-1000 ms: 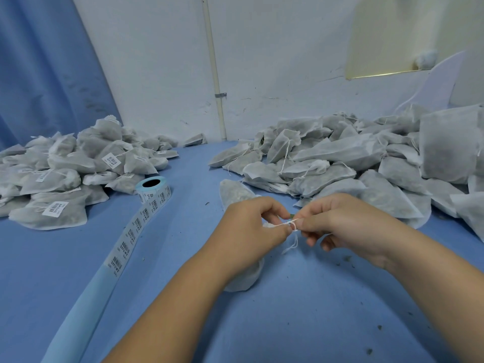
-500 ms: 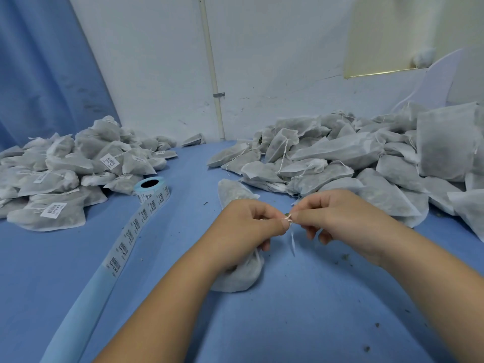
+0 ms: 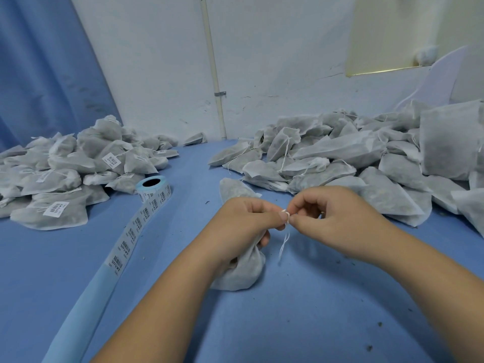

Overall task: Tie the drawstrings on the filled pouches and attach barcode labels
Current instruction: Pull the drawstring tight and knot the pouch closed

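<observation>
A filled grey-white pouch point(image 3: 242, 271) lies on the blue table, mostly under my left hand point(image 3: 246, 221). Its thin white drawstring point(image 3: 284, 239) rises to a small loop between my two hands and dangles below them. My left hand pinches the string at the pouch's neck while its lower fingers curl round the gathered fabric. My right hand point(image 3: 332, 218) pinches the same string from the right, fingertips touching those of the left. A roll of barcode labels point(image 3: 153, 187) stands to the left, its strip point(image 3: 131, 231) trailing toward me.
A heap of pouches with loose strings point(image 3: 340, 158) fills the right and far side. Another heap, several bearing barcode labels point(image 3: 65, 174), lies at the left. One more pouch point(image 3: 233, 188) sits just beyond my hands. White wall and blue curtain behind.
My hands have drawn together, so the stretch of string between them has shrunk to a small loop. The pouch has been lifted a little under my left hand.
</observation>
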{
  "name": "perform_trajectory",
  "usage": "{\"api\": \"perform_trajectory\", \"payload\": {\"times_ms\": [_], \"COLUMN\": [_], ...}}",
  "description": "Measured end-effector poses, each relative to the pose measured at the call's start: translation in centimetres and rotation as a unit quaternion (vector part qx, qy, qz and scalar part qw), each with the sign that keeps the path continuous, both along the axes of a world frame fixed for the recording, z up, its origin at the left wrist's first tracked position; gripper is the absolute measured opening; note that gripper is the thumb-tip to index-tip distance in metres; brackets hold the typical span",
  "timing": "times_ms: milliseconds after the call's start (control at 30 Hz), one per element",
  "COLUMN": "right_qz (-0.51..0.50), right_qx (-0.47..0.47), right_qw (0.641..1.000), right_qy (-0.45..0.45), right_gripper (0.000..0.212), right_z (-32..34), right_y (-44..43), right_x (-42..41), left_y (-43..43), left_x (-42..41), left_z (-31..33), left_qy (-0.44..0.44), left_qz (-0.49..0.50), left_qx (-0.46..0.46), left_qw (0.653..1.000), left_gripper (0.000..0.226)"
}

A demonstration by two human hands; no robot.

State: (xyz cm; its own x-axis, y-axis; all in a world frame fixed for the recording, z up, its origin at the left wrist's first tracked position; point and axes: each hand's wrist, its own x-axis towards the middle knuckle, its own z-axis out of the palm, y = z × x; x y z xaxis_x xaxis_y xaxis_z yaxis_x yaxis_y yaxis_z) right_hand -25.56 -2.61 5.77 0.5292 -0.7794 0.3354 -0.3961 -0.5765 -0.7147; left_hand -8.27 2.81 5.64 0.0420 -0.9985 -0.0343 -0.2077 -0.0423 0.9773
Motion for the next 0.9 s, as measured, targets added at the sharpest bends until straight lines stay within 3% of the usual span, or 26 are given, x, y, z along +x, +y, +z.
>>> {"api": "perform_trajectory", "payload": {"times_ms": [567,767,900], "right_qz": [-0.049,-0.075,-0.076], "right_qx": [-0.024,-0.03,-0.034], "right_qw": [0.999,0.997,0.997], "right_qy": [0.001,-0.004,0.006], "right_gripper": [0.012,0.015,0.013], "right_z": [-0.5,-0.2,-0.3], "right_y": [-0.2,-1.4,-1.7], "right_x": [0.1,-1.0,-1.1], "left_y": [-0.2,-0.5,-0.7], "left_x": [0.4,2.2,2.8], "left_z": [-0.3,-0.1,-0.5], "left_qy": [-0.03,-0.016,-0.035], "left_qz": [0.024,0.075,0.065], "left_qx": [-0.028,-0.034,-0.021], "left_qw": [0.999,0.997,0.997], "left_gripper": [0.018,0.028,0.019]}}
